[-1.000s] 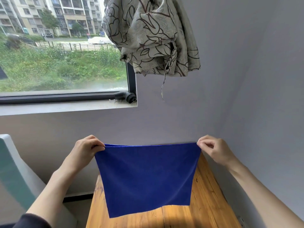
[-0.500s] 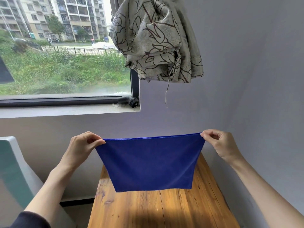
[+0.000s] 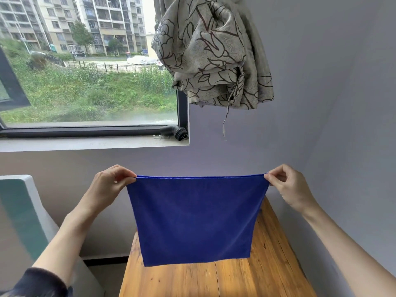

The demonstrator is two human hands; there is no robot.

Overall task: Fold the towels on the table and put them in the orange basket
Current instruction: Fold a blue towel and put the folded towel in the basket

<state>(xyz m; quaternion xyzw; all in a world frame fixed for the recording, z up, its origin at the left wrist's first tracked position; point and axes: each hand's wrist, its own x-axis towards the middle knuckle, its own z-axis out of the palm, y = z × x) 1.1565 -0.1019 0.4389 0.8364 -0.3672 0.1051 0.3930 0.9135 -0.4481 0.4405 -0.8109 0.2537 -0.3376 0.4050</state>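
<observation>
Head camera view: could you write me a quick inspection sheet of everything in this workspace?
Surface: wooden plank table, bare where visible; its near part is out of frame.
Job's things: blue square cloth towel, held up by its top corners, hanging flat above the table. Orange basket: nothing seen.
Clutter: black round brush head on the grey window sill.
Grippers: left hand pinches the towel's left top corner; right hand pinches the right one.
Cables: nothing seen.
Surroundings: bundled grey curtain with dark leaf outlines, window, grey walls, white and teal object at left.
</observation>
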